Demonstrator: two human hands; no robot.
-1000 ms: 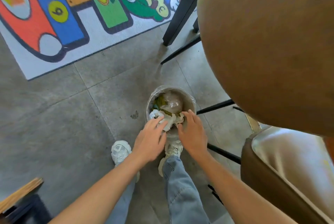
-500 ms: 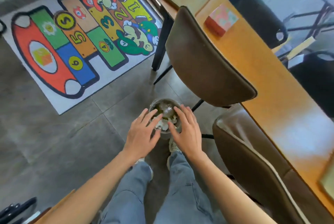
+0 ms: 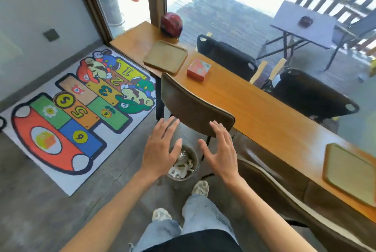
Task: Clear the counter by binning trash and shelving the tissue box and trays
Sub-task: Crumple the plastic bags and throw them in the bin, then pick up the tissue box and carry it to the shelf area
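Sitting low at frame centre: bin (image 3: 184, 167) holding white trash (image 3: 179, 170). Hovering above, left hand (image 3: 160, 148) and right hand (image 3: 220, 153), fingers spread wide, gripping nothing. Resting on counter (image 3: 254, 109), upper centre: tissue box (image 3: 199, 69), tray (image 3: 165, 57).

Both bare forearms reach forward and down, palms facing the floor. The left hand (image 3: 160, 150) is spread wide, fingers fanned and empty — the right hand (image 3: 220, 151) mirrors it, fingers splayed, thumb pointing inward. The two hands hover side by side, apart — nothing held.
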